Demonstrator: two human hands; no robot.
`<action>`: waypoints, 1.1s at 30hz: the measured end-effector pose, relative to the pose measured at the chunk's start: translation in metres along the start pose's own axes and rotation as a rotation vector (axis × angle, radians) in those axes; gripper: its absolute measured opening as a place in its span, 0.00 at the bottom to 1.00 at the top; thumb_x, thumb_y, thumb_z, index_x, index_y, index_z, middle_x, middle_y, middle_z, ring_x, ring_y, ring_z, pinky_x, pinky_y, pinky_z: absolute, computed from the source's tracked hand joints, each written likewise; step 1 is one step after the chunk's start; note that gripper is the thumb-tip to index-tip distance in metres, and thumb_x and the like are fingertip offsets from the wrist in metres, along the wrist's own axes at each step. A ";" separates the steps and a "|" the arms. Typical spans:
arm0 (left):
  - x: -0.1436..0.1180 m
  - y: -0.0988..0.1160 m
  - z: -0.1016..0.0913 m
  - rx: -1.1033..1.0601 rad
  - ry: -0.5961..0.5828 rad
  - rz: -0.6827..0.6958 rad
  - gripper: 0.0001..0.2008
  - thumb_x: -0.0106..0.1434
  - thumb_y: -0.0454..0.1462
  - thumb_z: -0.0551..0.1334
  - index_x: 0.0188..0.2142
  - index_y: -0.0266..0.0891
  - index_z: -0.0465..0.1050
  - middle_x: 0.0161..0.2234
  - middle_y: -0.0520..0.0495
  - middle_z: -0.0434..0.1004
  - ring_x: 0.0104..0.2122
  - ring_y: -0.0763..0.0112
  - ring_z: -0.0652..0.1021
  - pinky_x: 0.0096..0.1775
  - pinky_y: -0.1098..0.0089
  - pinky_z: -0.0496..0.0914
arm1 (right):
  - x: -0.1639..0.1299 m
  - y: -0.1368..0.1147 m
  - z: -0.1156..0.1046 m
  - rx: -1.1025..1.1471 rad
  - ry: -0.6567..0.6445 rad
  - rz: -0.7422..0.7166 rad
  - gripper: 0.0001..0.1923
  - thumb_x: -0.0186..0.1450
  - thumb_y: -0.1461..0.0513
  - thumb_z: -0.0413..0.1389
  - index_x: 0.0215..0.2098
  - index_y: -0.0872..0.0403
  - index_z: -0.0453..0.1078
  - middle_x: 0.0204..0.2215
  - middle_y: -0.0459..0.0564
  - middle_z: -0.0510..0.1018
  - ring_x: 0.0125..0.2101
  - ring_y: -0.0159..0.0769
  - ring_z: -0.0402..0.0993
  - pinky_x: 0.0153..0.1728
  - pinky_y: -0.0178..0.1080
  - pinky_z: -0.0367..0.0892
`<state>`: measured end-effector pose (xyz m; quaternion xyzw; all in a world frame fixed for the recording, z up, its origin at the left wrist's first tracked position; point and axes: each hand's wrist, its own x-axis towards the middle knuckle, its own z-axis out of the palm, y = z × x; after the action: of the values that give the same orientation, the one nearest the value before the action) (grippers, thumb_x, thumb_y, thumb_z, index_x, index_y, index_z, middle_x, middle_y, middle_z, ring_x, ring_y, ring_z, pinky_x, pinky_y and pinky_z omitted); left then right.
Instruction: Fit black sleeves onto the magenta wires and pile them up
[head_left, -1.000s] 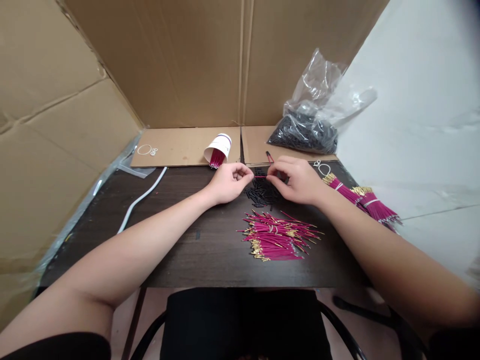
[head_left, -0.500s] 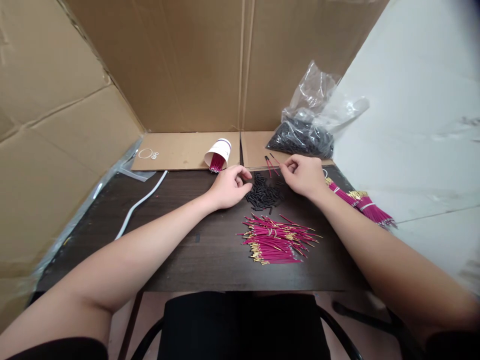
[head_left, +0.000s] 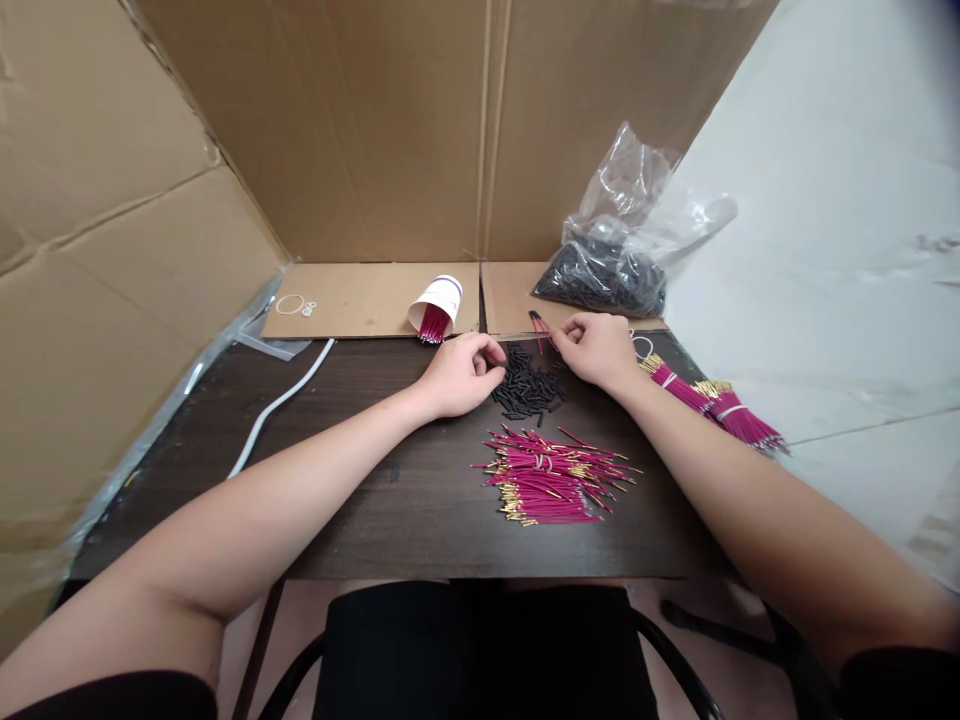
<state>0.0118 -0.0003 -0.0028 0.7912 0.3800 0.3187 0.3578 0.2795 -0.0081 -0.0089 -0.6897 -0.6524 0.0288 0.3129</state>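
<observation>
My left hand (head_left: 466, 375) rests at the left edge of a pile of short black tubes (head_left: 527, 385). Its fingers are curled with thumb and index tips close together; whatever lies between them is too small to make out. Beyond the pile, my right hand (head_left: 595, 350) pinches the lower end of a thin red wire. Its fingertips are beside a few red wires with black sleeves (head_left: 538, 325) at the cardboard's front edge. Nearer me lies a loose heap of magenta wires with gold tips (head_left: 551, 478), part of it tied with a white band.
A white paper cup (head_left: 442, 293) lies tipped, magenta wires inside. A clear bag of black tubes (head_left: 600, 275) sits back right. Tied wire bundles (head_left: 739, 415) lie at the right edge. A white cable (head_left: 281, 405) crosses the left side; cardboard walls (head_left: 375, 130) stand behind.
My right hand has moved slightly left and down, bringing the black-tipped wire in among the other sleeved wires. My left hand has stayed almost still beside the tube pile.
</observation>
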 end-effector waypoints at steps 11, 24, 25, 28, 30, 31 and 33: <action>-0.001 0.002 -0.001 0.053 -0.001 0.042 0.05 0.63 0.32 0.69 0.40 0.36 0.80 0.32 0.48 0.75 0.30 0.71 0.71 0.35 0.67 0.66 | -0.003 -0.001 -0.003 0.059 -0.072 -0.126 0.15 0.71 0.55 0.58 0.38 0.54 0.85 0.31 0.52 0.86 0.30 0.43 0.79 0.37 0.44 0.66; -0.002 0.002 -0.001 0.062 -0.009 0.029 0.05 0.64 0.32 0.69 0.40 0.36 0.80 0.32 0.48 0.75 0.30 0.71 0.71 0.36 0.67 0.66 | -0.005 -0.003 -0.047 -0.103 -0.385 -0.314 0.03 0.64 0.64 0.63 0.34 0.51 0.80 0.27 0.47 0.82 0.28 0.39 0.73 0.34 0.44 0.64; -0.002 0.002 -0.001 0.062 -0.011 0.029 0.05 0.64 0.32 0.69 0.40 0.36 0.80 0.32 0.48 0.76 0.30 0.71 0.71 0.36 0.67 0.66 | -0.005 -0.003 -0.047 -0.108 -0.396 -0.328 0.03 0.64 0.64 0.63 0.34 0.51 0.81 0.28 0.47 0.82 0.28 0.39 0.74 0.34 0.44 0.64; -0.001 0.002 -0.002 0.063 -0.017 0.033 0.05 0.64 0.32 0.69 0.40 0.36 0.80 0.32 0.48 0.75 0.30 0.71 0.71 0.36 0.67 0.66 | -0.004 -0.002 -0.046 -0.125 -0.424 -0.373 0.05 0.65 0.64 0.62 0.34 0.51 0.81 0.30 0.48 0.83 0.30 0.40 0.75 0.35 0.45 0.64; -0.001 0.002 -0.002 0.064 -0.019 0.032 0.05 0.64 0.32 0.69 0.40 0.36 0.80 0.32 0.48 0.76 0.30 0.71 0.71 0.36 0.67 0.66 | -0.005 -0.002 -0.045 -0.165 -0.435 -0.386 0.05 0.65 0.64 0.61 0.34 0.51 0.81 0.30 0.49 0.83 0.31 0.41 0.76 0.35 0.45 0.64; -0.001 0.002 -0.002 0.063 -0.019 0.031 0.05 0.64 0.32 0.69 0.40 0.36 0.80 0.32 0.48 0.76 0.30 0.71 0.71 0.35 0.67 0.66 | -0.005 -0.002 -0.044 -0.193 -0.437 -0.389 0.05 0.66 0.64 0.60 0.34 0.51 0.80 0.30 0.50 0.83 0.31 0.42 0.76 0.34 0.46 0.63; -0.001 0.002 -0.001 0.055 -0.016 0.028 0.04 0.64 0.32 0.69 0.40 0.36 0.80 0.32 0.47 0.76 0.30 0.71 0.71 0.36 0.67 0.66 | -0.007 -0.003 -0.043 -0.246 -0.430 -0.403 0.05 0.67 0.64 0.60 0.33 0.51 0.78 0.30 0.52 0.83 0.31 0.43 0.75 0.33 0.46 0.62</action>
<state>0.0108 -0.0014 -0.0011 0.8086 0.3745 0.3068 0.3344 0.2953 -0.0312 0.0247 -0.5574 -0.8256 0.0324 0.0817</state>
